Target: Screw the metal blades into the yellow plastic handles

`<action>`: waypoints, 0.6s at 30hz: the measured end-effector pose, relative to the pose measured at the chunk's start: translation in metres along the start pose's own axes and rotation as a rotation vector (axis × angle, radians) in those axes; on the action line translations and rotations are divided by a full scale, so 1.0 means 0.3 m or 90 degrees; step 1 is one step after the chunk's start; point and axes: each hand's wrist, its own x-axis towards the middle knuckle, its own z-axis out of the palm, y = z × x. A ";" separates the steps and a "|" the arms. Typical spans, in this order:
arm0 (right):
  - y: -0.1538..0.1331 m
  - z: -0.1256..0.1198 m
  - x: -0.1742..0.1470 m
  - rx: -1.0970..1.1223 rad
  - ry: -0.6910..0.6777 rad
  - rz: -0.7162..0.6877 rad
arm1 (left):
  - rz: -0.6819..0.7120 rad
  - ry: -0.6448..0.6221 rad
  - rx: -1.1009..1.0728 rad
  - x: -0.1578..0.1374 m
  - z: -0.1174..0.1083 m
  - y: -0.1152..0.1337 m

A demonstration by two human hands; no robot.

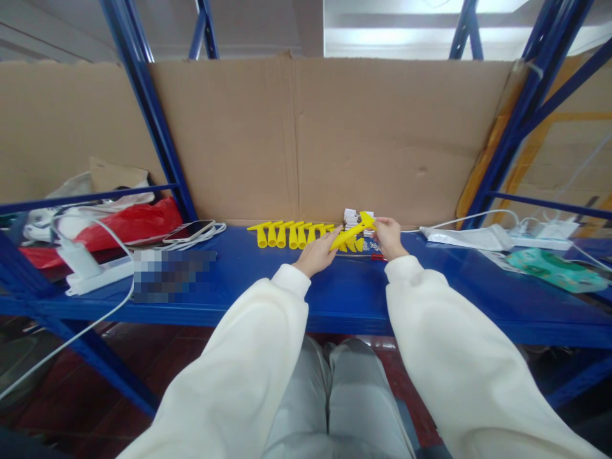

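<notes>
Left hand (318, 255) gripped a yellow plastic piece (348, 236) just over the blue shelf (454, 274), right hand (389, 237) pinched its far end. Looked midway tbh: yellow handles (292, 239) lined up, small yellow parts (359, 244) apparently left.

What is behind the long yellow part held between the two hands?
White pieces show just behind the yellow part, with the cardboard panel farther back. Anything directly hidden by the part, the left hand or the right hand cannot be seen.
</notes>
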 end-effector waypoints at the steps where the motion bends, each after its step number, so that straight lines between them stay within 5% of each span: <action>1: 0.003 -0.009 0.011 0.029 0.031 0.005 | -0.005 -0.003 0.004 0.000 -0.002 0.005; 11: 0.022 -0.029 0.045 0.161 0.150 0.034 | 0.006 0.026 -0.022 0.001 0.002 0.005; 18: 0.012 -0.029 0.041 0.212 0.039 0.009 | 0.009 0.086 -0.005 0.008 -0.028 -0.003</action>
